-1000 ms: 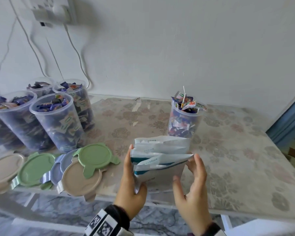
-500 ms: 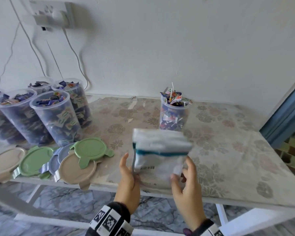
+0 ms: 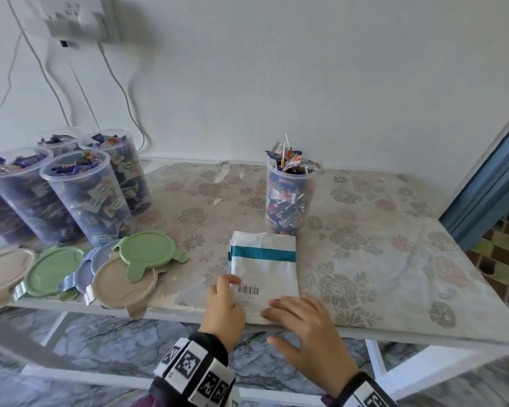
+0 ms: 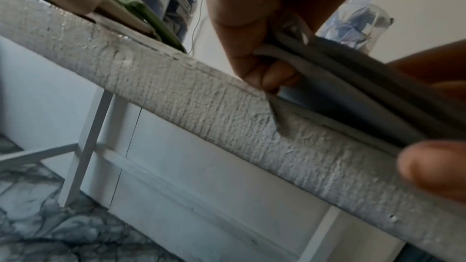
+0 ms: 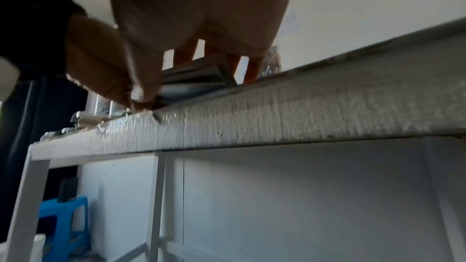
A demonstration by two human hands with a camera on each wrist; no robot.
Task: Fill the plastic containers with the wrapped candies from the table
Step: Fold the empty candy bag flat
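Head view, lower centre: the folded white bag (image 3: 263, 267) is pinched by the left hand (image 3: 225, 304) and pressed under the flat, spread right hand (image 3: 303, 321); it should be flattened evenly, clear of the filled container (image 3: 290, 198).

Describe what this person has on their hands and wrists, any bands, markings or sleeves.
Both hands are bare, with no gloves or rings visible. The left hand has a bulky black wristband covered with white square tiles printed with black pixel-like marker patterns, and a purple sleeve edge shows below it. The right hand has a similar black band with white marker tiles, mostly cut off by the frame.
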